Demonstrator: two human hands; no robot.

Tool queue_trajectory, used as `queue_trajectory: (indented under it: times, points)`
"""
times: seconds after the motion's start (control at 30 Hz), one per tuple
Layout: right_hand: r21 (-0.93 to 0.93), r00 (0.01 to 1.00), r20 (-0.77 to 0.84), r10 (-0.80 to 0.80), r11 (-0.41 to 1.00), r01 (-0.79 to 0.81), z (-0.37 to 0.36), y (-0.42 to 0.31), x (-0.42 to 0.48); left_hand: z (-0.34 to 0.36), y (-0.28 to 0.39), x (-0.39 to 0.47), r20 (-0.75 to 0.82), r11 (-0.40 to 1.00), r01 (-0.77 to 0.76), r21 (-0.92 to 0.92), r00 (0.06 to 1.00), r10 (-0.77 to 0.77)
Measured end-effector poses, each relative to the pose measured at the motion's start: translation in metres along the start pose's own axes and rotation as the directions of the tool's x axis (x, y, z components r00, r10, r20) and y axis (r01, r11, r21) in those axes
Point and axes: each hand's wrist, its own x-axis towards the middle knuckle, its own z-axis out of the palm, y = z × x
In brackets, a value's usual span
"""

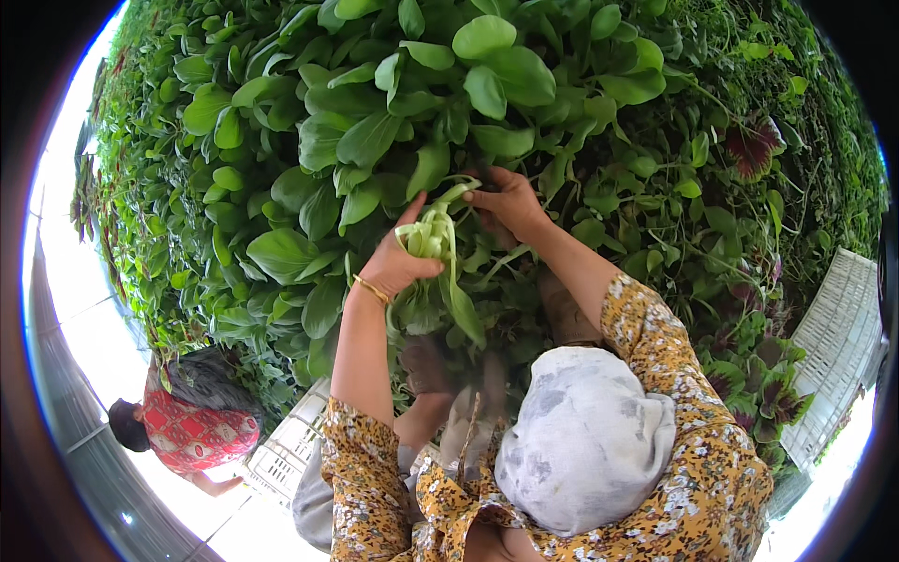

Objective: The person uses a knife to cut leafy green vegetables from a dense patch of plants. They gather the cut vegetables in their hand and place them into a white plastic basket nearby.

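My left hand, with a bangle at the wrist, holds a bunch of leafy greens by its pale green stalks, stalk ends up and leaves hanging down. On the right, my right hand pinches the end of a pale stalk just above the bunch. Something dark is partly visible behind its fingers; what it is cannot be told. Broad-leaved green plants stand densely in front of and around both hands.
Pale plastic crates stand at the lower left and right edge. Another person in a red patterned top is at the lower left. Red-and-green leafy plants grow at right. A pale cloth-covered rounded shape lies near my chest.
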Motion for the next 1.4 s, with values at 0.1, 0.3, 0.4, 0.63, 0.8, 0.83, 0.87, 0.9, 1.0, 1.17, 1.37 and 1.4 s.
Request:
queue_trajectory:
  times: [0.1,0.3,0.4,0.63,0.8,0.83,0.87,0.9,1.0,1.17,1.37,1.4]
  points:
    - [-0.433,0.983,-0.087,-0.162,0.895,0.109,0.002,-0.036,-0.056,0.024,0.006,-0.048,0.037,0.999,-0.028,-0.021,0.999,0.028]
    - [-0.569,0.957,0.226,-0.184,0.773,0.282,-0.031,-0.072,-0.157,0.109,-0.001,-0.088,0.021,0.682,-0.540,0.492,0.791,0.611]
    - [-0.258,0.984,0.171,-0.041,0.962,0.085,-0.025,-0.059,-0.178,0.136,-0.030,-0.080,0.026,0.939,-0.340,-0.040,0.940,0.342]
    - [-0.408,0.983,-0.060,0.174,0.894,-0.183,-0.049,-0.033,-0.140,0.089,-0.026,-0.025,-0.001,0.991,-0.045,-0.123,0.999,0.045]
    - [-0.770,0.942,0.065,0.329,0.617,-0.162,0.008,0.000,-0.074,-0.009,-0.074,0.006,-0.321,0.691,0.325,0.646,0.936,-0.141]
    - [-0.804,0.952,0.059,0.300,0.579,-0.132,0.009,0.008,-0.065,-0.008,-0.078,0.011,-0.286,0.589,0.345,0.731,0.938,-0.194]
    - [-0.836,0.961,0.057,0.271,0.538,-0.102,0.006,0.026,-0.054,-0.002,-0.084,0.012,-0.320,0.569,0.350,0.744,0.934,-0.157]
    - [-0.862,0.966,0.074,0.246,0.503,-0.063,0.007,0.046,-0.042,0.001,-0.082,0.008,-0.334,0.580,0.361,0.730,0.929,-0.158]
    - [-0.909,0.965,0.258,0.052,0.352,0.224,0.004,0.098,-0.007,0.008,-0.070,0.003,-0.341,0.635,0.389,0.667,0.918,-0.204]
    - [-0.830,0.978,0.092,0.188,0.556,-0.029,0.019,0.103,-0.005,-0.019,-0.083,-0.001,-0.286,0.674,0.325,0.663,0.942,-0.173]
    - [-0.768,0.945,0.013,0.327,0.608,-0.200,0.019,0.063,-0.054,-0.058,-0.096,-0.018,-0.191,0.813,0.308,0.495,0.951,-0.244]
    - [-0.738,0.918,-0.028,0.395,0.611,-0.286,0.021,0.055,-0.057,-0.063,-0.097,-0.019,-0.172,0.830,0.303,0.469,0.953,-0.251]
